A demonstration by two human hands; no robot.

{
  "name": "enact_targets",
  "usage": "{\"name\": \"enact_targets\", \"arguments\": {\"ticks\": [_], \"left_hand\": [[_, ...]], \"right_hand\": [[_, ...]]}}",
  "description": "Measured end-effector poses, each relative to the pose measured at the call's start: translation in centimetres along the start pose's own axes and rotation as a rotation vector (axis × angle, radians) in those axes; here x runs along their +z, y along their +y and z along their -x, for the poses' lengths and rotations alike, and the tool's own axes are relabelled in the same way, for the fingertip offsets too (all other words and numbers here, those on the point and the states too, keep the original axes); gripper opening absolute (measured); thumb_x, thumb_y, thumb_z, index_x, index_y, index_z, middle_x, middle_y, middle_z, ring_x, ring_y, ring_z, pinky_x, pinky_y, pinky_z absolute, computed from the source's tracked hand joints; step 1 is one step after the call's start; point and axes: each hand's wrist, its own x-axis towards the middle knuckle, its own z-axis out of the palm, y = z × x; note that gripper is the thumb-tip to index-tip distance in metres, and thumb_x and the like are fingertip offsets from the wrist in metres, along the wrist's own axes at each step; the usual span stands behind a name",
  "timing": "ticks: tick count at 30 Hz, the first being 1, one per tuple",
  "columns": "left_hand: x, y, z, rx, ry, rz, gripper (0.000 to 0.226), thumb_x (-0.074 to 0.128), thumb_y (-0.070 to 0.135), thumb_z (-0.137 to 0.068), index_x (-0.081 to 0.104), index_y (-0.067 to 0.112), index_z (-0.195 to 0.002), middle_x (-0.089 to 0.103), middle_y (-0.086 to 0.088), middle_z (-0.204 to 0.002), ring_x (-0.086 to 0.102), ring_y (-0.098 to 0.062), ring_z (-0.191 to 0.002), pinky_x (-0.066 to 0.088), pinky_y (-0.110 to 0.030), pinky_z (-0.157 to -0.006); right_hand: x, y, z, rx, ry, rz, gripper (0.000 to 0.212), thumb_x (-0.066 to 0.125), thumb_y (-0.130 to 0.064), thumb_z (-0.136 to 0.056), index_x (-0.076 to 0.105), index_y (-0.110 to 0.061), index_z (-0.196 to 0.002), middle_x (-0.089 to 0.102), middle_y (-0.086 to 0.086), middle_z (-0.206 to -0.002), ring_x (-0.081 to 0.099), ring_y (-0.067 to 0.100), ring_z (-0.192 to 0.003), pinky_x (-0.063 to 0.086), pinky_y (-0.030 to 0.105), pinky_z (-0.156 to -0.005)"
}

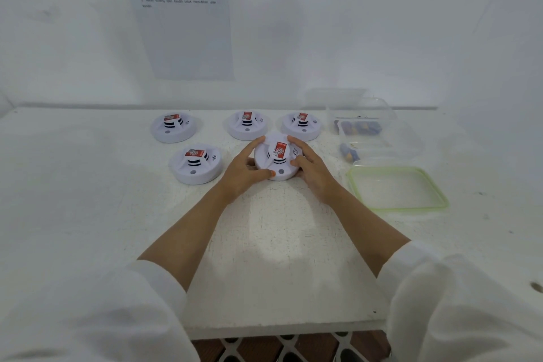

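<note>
The white wall (382, 23) ahead carries one printed sheet (182, 23), and the white table (279, 244) runs back to meet it. I count five detectors in all. The detector (277, 159) I am working on lies flat on the table, about mid-width and nearer the wall than the near edge. My left hand (245, 172) grips its left rim, with the thumb on the front edge and the fingers curled round the far side. My right hand (311, 169) grips the right rim, fingers curled round the back and thumb on top. Behind the detector it is tight: one unit (246, 125) sits just behind-left and one unit (302, 125) just behind-right, close to my fingertips. To its left a third unit (196, 163) lies near, my left hand filling the gap between them, and a fourth unit (173, 126) lies further off behind-left. Each of the five has a red label on top. To the detector's right lie one green-rimmed lid (398, 186), a little towards me, and two clear boxes, one box (382, 147) beside it and one box (361, 114) further back. Both hold batteries (358, 127), too blurred to count. In front of the detector the table is bare to its near edge, crossed only by my forearms.
</note>
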Motion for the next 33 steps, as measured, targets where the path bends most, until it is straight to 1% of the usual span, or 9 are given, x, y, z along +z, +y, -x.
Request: {"name": "enact_targets", "arguments": {"ticks": [9, 15, 19, 23, 28, 33], "left_hand": [[0.03, 0.03, 0.05, 0.005, -0.001, -0.005, 0.075, 0.07, 0.007, -0.079, 0.033, 0.034, -0.138, 0.057, -0.015, -0.119, 0.059, -0.029, -0.106, 0.052, -0.029, -0.086], [-0.09, -0.03, -0.01, 0.001, -0.004, 0.008, 0.075, 0.07, 0.007, -0.079, 0.033, 0.036, -0.138, 0.058, -0.016, -0.118, 0.061, -0.028, -0.104, 0.051, -0.032, -0.089], [-0.07, -0.01, 0.04, 0.006, -0.005, 0.009, 0.076, 0.07, 0.006, -0.079, 0.033, 0.035, -0.139, 0.058, -0.016, -0.116, 0.061, -0.025, -0.1, 0.052, -0.027, -0.085], [-0.02, 0.02, 0.0, 0.002, -0.003, 0.008, 0.076, 0.07, 0.006, -0.079, 0.033, 0.035, -0.138, 0.058, -0.016, -0.117, 0.06, -0.026, -0.102, 0.051, -0.031, -0.088], [0.0, 0.02, 0.0, 0.006, -0.004, 0.001, 0.077, 0.07, 0.006, -0.079, 0.032, 0.033, -0.14, 0.057, -0.014, -0.119, 0.06, -0.027, -0.105, 0.052, -0.029, -0.086], [0.02, -0.01, -0.02, 0.0, -0.004, 0.002, 0.077, 0.07, 0.006, -0.079, 0.032, 0.033, -0.14, 0.057, -0.015, -0.12, 0.06, -0.028, -0.106, 0.052, -0.031, -0.089]], "right_hand": [[-0.04, 0.01, -0.02, 0.006, 0.005, 0.002, 0.047, 0.041, -0.002, -0.092, 0.044, -0.023, -0.133, 0.043, 0.004, -0.143, 0.045, 0.023, -0.127, 0.041, 0.048, -0.105], [-0.04, -0.03, 0.05, 0.002, -0.005, -0.004, 0.045, 0.04, -0.003, -0.093, 0.044, -0.024, -0.133, 0.044, 0.002, -0.141, 0.046, 0.021, -0.127, 0.041, 0.045, -0.105], [0.02, -0.12, 0.08, 0.003, -0.001, -0.008, 0.046, 0.04, -0.002, -0.092, 0.044, -0.022, -0.134, 0.044, 0.003, -0.142, 0.046, 0.021, -0.127, 0.041, 0.045, -0.106], [0.03, -0.11, 0.1, 0.003, 0.002, -0.009, 0.046, 0.04, -0.002, -0.092, 0.043, -0.021, -0.134, 0.043, 0.004, -0.143, 0.044, 0.022, -0.128, 0.04, 0.046, -0.106], [0.06, -0.25, 0.19, 0.006, 0.007, -0.006, 0.047, 0.04, -0.001, -0.092, 0.043, -0.02, -0.135, 0.042, 0.005, -0.143, 0.044, 0.023, -0.129, 0.04, 0.045, -0.106], [0.06, -0.15, 0.16, 0.01, 0.007, 0.002, 0.046, 0.041, -0.002, -0.092, 0.044, -0.022, -0.134, 0.043, 0.005, -0.143, 0.044, 0.023, -0.129, 0.039, 0.047, -0.107]]}}
